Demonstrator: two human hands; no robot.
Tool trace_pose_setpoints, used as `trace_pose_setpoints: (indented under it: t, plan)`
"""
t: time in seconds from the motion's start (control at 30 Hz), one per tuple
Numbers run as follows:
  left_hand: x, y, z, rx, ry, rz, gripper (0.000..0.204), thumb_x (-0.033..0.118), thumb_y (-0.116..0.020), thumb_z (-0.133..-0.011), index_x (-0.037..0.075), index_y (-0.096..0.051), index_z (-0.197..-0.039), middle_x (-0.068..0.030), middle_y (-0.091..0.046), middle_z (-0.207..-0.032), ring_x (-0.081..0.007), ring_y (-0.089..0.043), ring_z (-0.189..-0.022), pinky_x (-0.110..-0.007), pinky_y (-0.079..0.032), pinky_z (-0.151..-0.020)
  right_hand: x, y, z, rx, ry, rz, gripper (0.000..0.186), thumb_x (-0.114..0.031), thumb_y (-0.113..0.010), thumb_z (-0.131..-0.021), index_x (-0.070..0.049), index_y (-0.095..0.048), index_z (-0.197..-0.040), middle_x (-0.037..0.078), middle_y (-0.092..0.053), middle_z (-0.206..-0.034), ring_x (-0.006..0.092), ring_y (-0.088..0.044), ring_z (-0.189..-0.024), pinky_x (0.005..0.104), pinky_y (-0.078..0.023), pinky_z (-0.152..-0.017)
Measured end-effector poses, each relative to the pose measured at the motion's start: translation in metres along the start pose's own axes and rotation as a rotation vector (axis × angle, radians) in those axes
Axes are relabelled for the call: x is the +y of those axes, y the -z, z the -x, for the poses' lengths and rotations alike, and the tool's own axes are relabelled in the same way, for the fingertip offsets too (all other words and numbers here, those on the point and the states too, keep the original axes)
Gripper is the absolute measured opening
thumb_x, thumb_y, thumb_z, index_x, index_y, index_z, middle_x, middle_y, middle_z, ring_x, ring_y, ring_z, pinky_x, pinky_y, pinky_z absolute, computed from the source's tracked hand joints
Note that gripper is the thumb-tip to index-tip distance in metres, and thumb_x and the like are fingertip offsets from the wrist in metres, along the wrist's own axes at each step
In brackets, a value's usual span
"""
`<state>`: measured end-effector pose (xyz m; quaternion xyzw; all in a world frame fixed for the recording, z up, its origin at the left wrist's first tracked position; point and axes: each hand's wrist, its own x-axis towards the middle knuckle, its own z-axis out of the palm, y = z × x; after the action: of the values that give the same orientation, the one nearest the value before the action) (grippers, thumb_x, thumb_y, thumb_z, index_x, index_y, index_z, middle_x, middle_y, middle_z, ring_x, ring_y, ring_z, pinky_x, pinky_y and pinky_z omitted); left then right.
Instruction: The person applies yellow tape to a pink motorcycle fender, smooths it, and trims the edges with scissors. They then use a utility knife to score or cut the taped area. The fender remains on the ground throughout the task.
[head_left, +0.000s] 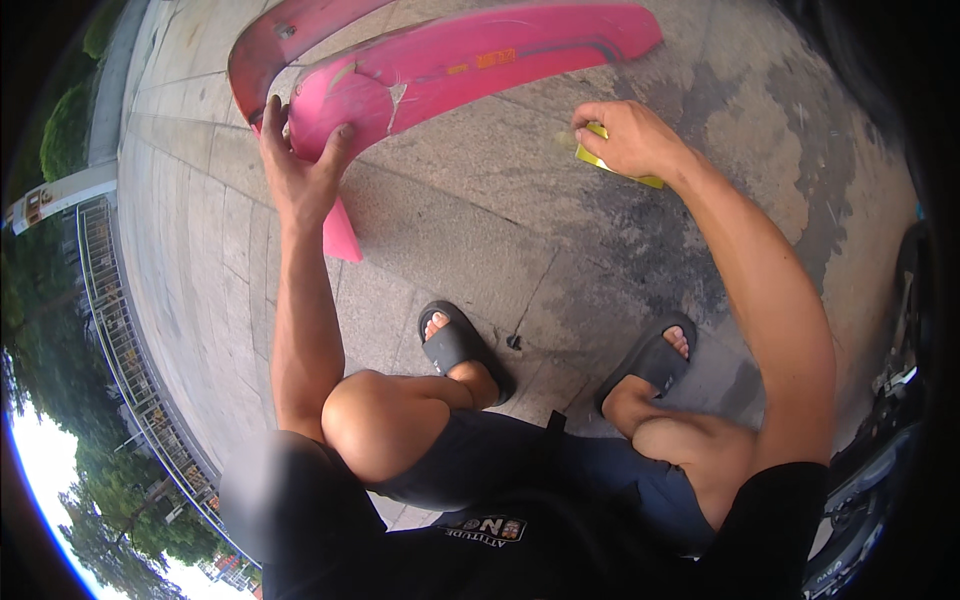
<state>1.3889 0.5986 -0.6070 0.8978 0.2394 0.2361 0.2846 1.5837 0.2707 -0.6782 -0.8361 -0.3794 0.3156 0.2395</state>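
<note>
My left hand (pixel 300 170) grips the left end of a long, curved pink plastic panel (pixel 470 90), which has scratches, grey scuffs, a cracked patch near that end and small orange stickers. A second curved piece (pixel 252 60), pink and darker red, lies behind it, and a pink pointed section (pixel 340 240) shows below my left hand. My right hand (pixel 620 140), right of and below the panel, holds a flat yellow piece (pixel 645 180), partly hidden by my fingers.
I squat on stone paving (pixel 200 250) with dark stains at right. My sandalled feet (pixel 455 350) are below my hands. A railing (pixel 130 370) and trees run along the left; a dark vehicle-like object (pixel 865 500) stands at lower right.
</note>
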Motion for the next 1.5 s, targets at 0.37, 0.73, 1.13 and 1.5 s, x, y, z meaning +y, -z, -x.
trace_pose_setpoints:
  t: [0.37, 0.73, 1.13, 1.5]
  plan:
    - [-0.001, -0.002, 0.005, 0.005, -0.069, -0.164, 0.095, 0.031, -0.085, -0.079, -0.007, -0.032, -0.148, -0.0227, -0.046, -0.142, -0.029, -0.053, -0.125, -0.039, -0.047, -0.103, 0.035, -0.045, 0.008, 0.123, -0.074, -0.208, 0.032, -0.03, -0.057, -0.097, -0.014, -0.064, -0.124, 0.016, -0.069, -0.118, 0.0344, -0.066, -0.109, 0.0432, -0.051, -0.094]
    - [0.001, -0.004, 0.007, 0.049, -0.075, -0.207, 0.094, 0.039, -0.085, -0.078, -0.005, -0.038, -0.146, -0.0219, -0.048, -0.14, -0.0304, -0.051, -0.126, -0.041, -0.044, -0.104, 0.067, -0.06, 0.013, 0.285, 0.07, -0.157, 0.026, -0.023, -0.06, -0.094, -0.012, -0.065, -0.117, 0.017, -0.069, -0.113, 0.0373, -0.065, -0.105, 0.0452, -0.051, -0.09]
    - [-0.01, -0.004, 0.008, 0.045, -0.001, 0.024, 0.092, 0.037, -0.081, -0.082, -0.008, -0.034, -0.147, -0.0258, -0.045, -0.144, -0.0324, -0.049, -0.131, -0.041, -0.042, -0.106, 0.077, -0.084, 0.032, 0.403, 0.224, -0.064, 0.024, -0.015, -0.068, -0.087, -0.013, -0.067, -0.111, 0.016, -0.065, -0.102, 0.039, -0.063, -0.097, 0.0467, -0.051, -0.083]
    - [-0.011, -0.005, 0.011, 0.036, -0.037, -0.04, 0.082, 0.024, -0.079, -0.087, -0.005, -0.033, -0.148, -0.0196, -0.049, -0.141, -0.0258, -0.056, -0.12, -0.036, -0.049, -0.099, 0.074, -0.106, 0.043, 0.294, 0.236, 0.022, 0.028, -0.013, -0.071, -0.085, -0.014, -0.065, -0.113, 0.013, -0.061, -0.101, 0.036, -0.062, -0.098, 0.0456, -0.051, -0.082]
